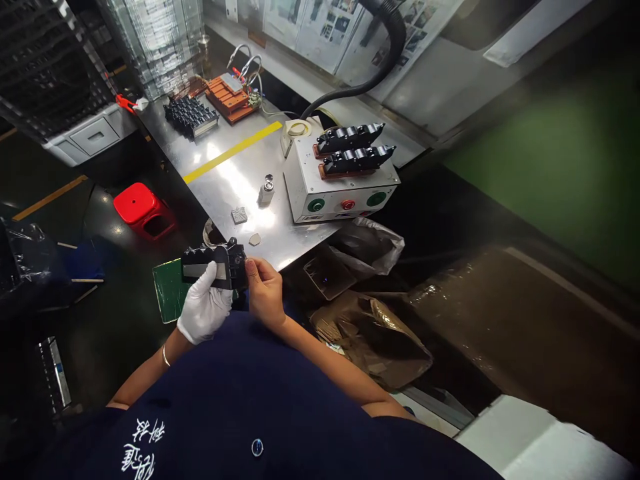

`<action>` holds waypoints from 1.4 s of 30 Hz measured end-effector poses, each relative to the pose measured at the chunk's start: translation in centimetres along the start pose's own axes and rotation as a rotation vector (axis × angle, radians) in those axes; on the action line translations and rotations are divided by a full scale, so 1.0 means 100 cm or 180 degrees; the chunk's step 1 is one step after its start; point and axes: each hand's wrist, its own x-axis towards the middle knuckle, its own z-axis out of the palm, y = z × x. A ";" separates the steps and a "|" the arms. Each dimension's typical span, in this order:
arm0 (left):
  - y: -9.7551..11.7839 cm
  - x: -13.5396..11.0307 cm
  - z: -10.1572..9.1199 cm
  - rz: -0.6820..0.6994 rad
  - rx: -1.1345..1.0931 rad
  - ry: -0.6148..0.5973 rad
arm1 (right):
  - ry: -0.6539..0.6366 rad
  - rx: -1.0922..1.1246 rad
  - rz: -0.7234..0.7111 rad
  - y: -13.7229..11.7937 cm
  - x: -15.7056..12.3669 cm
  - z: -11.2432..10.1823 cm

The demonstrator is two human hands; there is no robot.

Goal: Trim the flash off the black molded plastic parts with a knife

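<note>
A black plastic part (213,261) with a grey label is held near my chest, just off the front edge of the steel bench (235,177). My left hand (204,307), in a white glove, is wrapped round its underside with the thumb lying on the label. My bare right hand (265,290) pinches the part's right end with its fingers closed. Two similar black parts (354,150) sit on orange fixtures on top of a white test box (334,183) with green and red buttons.
A small metal weight (267,191), a grey pad (239,215) and a pale chip (255,239) lie on the bench. At its far end are more black parts (191,115) and an orange fixture (230,97). A red stool (143,210) stands left; bags (370,327) lie right.
</note>
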 end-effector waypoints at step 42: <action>0.010 -0.011 0.000 -0.0137 0.0359 0.0216 | -0.0654 -0.1262 -0.1123 -0.008 0.023 -0.054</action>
